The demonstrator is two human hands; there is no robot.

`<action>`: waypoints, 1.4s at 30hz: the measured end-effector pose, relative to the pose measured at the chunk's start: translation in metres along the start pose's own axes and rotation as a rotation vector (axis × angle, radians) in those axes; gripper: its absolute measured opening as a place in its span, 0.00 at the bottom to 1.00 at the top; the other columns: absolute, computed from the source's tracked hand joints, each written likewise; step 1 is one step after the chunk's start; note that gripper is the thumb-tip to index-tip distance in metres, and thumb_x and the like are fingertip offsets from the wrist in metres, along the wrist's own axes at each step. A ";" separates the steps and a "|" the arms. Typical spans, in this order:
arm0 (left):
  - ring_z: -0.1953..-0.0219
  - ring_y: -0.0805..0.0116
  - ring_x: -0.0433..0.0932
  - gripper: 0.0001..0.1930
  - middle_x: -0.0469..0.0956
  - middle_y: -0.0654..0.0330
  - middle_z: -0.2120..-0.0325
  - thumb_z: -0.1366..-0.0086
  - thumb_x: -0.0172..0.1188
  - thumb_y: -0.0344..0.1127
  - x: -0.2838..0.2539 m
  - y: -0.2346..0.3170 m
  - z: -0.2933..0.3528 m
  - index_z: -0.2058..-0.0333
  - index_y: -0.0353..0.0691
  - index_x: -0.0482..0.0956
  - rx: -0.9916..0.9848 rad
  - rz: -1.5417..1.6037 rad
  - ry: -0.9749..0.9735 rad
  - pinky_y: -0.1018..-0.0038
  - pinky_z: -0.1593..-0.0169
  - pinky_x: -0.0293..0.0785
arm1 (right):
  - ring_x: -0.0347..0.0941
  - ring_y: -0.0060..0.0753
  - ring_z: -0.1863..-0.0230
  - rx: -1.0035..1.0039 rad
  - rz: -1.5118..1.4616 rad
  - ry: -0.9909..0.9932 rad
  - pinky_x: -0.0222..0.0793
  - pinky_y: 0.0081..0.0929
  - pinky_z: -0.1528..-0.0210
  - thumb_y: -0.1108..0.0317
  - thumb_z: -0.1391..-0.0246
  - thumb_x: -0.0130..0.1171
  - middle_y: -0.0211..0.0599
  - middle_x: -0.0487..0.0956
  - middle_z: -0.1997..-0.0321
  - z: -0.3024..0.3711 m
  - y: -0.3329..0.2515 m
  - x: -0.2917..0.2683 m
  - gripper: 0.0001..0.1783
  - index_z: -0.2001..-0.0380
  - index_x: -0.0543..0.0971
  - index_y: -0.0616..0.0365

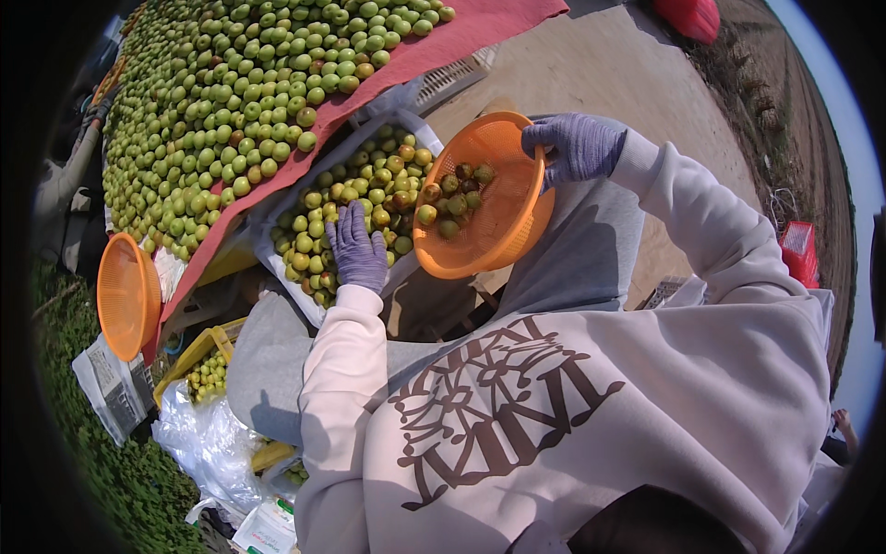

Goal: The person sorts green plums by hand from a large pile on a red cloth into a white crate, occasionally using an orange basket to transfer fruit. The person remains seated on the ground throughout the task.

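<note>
My right hand (pixel 580 150), in a purple glove, grips the rim of an orange plastic basket (pixel 498 235), which tilts toward my left. Several brownish-green fruits (pixel 452 198) lie in the basket; they look like jujubes. My left hand (pixel 358 247), gloved the same way, rests with its fingers stretched out on green jujubes (pixel 378 180). Those fill a crate with a pale liner (pixel 281 277) in front of my knees. The basket's edge is close beside the crate's right side.
A large heap of green jujubes (pixel 249 92) lies on a red cloth (pixel 443 42) at the far left. Another orange basket (pixel 127 295) stands at the left. Below it are a yellow crate (pixel 180 365) with fruit and clear plastic bags (pixel 208 443). Red bags (pixel 692 17) sit at the far right.
</note>
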State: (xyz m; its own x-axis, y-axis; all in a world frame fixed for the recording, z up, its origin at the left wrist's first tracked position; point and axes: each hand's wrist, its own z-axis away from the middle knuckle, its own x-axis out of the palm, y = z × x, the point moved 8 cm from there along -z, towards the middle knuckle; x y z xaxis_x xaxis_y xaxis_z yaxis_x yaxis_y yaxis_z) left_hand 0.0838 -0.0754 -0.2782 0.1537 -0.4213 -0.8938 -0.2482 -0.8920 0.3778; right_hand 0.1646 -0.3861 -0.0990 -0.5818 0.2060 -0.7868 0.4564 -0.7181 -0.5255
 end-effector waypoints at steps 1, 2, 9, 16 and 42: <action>0.30 0.52 0.54 0.36 0.60 0.51 0.34 0.40 0.58 0.37 0.002 -0.004 -0.005 0.34 0.35 0.58 -0.019 0.019 0.002 0.51 0.27 0.38 | 0.74 0.37 0.65 -0.047 -0.009 0.009 0.73 0.33 0.60 0.58 0.60 0.78 0.38 0.75 0.66 0.005 -0.001 0.000 0.25 0.63 0.75 0.55; 0.30 0.52 0.54 0.36 0.60 0.51 0.34 0.40 0.58 0.38 0.004 -0.006 -0.008 0.34 0.35 0.58 -0.033 0.006 0.000 0.51 0.27 0.38 | 0.75 0.38 0.64 -0.040 -0.031 0.021 0.73 0.33 0.60 0.57 0.60 0.78 0.38 0.76 0.66 0.009 0.002 0.002 0.26 0.62 0.75 0.55; 0.31 0.55 0.56 0.31 0.64 0.52 0.37 0.38 0.59 0.44 0.019 -0.001 -0.021 0.38 0.38 0.65 -0.071 -0.212 -0.032 0.48 0.28 0.39 | 0.73 0.38 0.64 -0.029 -0.173 0.059 0.71 0.32 0.59 0.57 0.59 0.77 0.39 0.75 0.66 0.019 0.021 0.009 0.25 0.63 0.75 0.55; 0.41 0.56 0.65 0.19 0.71 0.57 0.47 0.39 0.58 0.47 0.021 -0.002 -0.076 0.52 0.45 0.79 -0.193 -0.345 -0.268 0.54 0.38 0.58 | 0.75 0.43 0.62 -0.098 -0.129 0.159 0.71 0.35 0.58 0.53 0.59 0.76 0.40 0.76 0.64 0.029 0.030 0.001 0.26 0.62 0.76 0.53; 0.55 0.53 0.81 0.20 0.82 0.52 0.58 0.35 0.58 0.52 0.094 0.042 -0.194 0.52 0.45 0.75 -0.005 -0.464 -0.817 0.58 0.51 0.75 | 0.76 0.50 0.55 -0.038 -0.290 0.292 0.72 0.38 0.52 0.52 0.57 0.74 0.43 0.77 0.56 0.053 0.075 0.009 0.26 0.61 0.75 0.55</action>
State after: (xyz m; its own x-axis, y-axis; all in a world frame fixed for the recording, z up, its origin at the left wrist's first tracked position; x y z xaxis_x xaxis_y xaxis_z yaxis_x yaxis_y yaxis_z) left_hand 0.2738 -0.1838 -0.2992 -0.4833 0.2209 -0.8471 -0.3262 -0.9434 -0.0599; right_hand 0.1579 -0.4735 -0.1289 -0.4774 0.5802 -0.6599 0.3290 -0.5784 -0.7465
